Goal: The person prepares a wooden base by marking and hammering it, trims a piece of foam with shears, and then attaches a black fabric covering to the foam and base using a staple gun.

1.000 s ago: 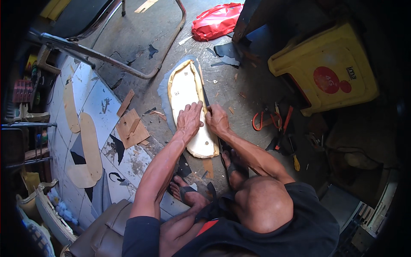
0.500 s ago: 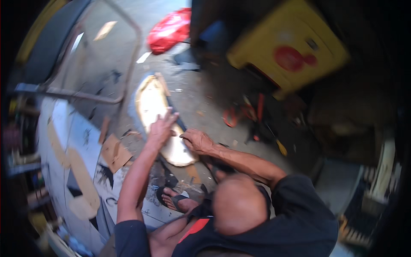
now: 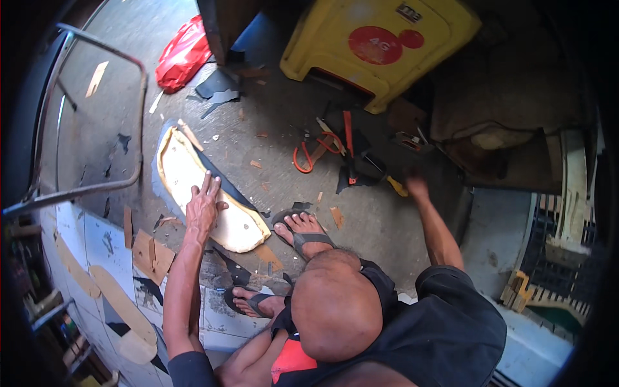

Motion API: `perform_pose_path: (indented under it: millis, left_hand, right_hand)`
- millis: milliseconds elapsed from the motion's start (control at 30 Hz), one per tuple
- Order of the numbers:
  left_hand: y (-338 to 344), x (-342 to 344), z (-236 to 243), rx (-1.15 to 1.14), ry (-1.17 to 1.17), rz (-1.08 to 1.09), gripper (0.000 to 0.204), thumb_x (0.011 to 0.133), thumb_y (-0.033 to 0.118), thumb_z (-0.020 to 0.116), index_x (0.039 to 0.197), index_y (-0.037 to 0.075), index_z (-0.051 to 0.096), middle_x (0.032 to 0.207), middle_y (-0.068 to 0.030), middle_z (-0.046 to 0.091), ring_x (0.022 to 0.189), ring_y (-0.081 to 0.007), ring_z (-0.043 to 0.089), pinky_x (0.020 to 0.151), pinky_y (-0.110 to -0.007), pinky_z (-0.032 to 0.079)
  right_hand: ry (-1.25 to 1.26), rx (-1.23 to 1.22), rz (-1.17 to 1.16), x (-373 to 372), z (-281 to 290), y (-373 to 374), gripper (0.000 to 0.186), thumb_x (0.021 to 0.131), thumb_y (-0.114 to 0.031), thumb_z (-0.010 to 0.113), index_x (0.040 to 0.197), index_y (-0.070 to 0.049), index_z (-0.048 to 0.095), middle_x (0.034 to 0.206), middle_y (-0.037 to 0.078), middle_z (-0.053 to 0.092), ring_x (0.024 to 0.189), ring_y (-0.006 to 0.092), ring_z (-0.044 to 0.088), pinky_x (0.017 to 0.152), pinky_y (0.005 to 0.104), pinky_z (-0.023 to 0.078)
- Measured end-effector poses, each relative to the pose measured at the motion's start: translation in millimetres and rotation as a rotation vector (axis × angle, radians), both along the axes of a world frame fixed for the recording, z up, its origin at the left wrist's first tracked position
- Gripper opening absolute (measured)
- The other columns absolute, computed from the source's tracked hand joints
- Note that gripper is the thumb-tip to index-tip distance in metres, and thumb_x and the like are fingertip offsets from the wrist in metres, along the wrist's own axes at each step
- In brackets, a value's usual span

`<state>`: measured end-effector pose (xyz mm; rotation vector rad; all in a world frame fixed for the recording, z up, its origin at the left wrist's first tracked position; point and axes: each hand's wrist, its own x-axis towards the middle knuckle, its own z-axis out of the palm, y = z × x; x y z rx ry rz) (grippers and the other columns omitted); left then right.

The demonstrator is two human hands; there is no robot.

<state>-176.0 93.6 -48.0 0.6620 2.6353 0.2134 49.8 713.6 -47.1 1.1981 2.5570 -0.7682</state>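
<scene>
A curved white board (image 3: 242, 227) with a yellowish padded rim lies on the floor, on a piece of dark sheet material (image 3: 237, 192) that shows along its right side. My left hand (image 3: 205, 205) rests on the board with its fingers stretched out. Away to the right, my right hand (image 3: 416, 185) is low over the floor and smeared by motion; its fingers cannot be made out. Closest to it is a yellow-handled screwdriver (image 3: 397, 187). A red-handled tool (image 3: 349, 142) and an orange-handled tool (image 3: 302, 160) lie farther left.
A yellow plastic stool (image 3: 380, 39) stands at the far right, and a red plastic bag (image 3: 184, 55) lies at the far left. A metal tube frame (image 3: 140, 109) is on the left. Tan curved cutouts (image 3: 122, 297) lie on white tiles. Scraps litter the floor.
My right hand has left the board's right edge and swung right toward the tools. My left hand stays on the board. The whole view has shifted, with the scene lying farther left.
</scene>
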Motion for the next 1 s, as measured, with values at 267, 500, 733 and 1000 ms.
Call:
perform_pose_path:
  millis: [267,500,733,1000]
  left_hand:
    - [-6.1,-3.3,-8.9,-0.122,-0.022,-0.049,0.082,0.084,0.037,0.075,0.155,0.019,0.039,0.166,0.0061,0.029,0.126,-0.0358,0.055,0.081,-0.036,0.067]
    - [-11.1,9.3,-20.4,-0.027,0.034,-0.027,0.081,0.080,0.032,0.078,0.152,0.017,0.045,0.161,0.0016,0.038,0.116,-0.0370,0.057,0.085,-0.040,0.064]
    - [-13.0,15.8,-22.5,-0.027,0.079,-0.011,0.078,0.081,0.030,0.078,0.151,0.017,0.046,0.163,0.0006,0.036,0.125,-0.0412,0.054,0.086,-0.043,0.063]
    - [-9.9,15.0,-22.0,-0.050,0.083,0.006,0.079,0.083,0.032,0.075,0.154,0.017,0.043,0.162,0.0000,0.037,0.130,-0.0370,0.050,0.091,-0.046,0.058]
  right_hand:
    - [0.900,-1.049,-0.713,-86.8,-10.4,48.2,0.036,0.098,-0.038,0.064,0.120,-0.009,0.063,0.106,0.012,0.071,0.092,0.0262,0.071,0.087,0.0395,0.059]
    - [0.733,-0.699,-0.873,-80.8,-6.4,13.4,0.032,0.098,-0.035,0.064,0.117,-0.010,0.067,0.102,0.011,0.072,0.092,0.0240,0.070,0.082,0.0389,0.057]
    - [0.403,-0.435,0.135,-144.6,31.9,-203.8,0.034,0.094,-0.027,0.061,0.112,0.001,0.067,0.091,0.009,0.071,0.081,0.0169,0.065,0.075,0.0363,0.051]
    - [-0.090,-0.165,1.624,-333.8,58.2,-378.7,0.044,0.093,-0.044,0.067,0.113,-0.005,0.059,0.086,0.026,0.070,0.086,0.0471,0.068,0.076,0.0552,0.054]
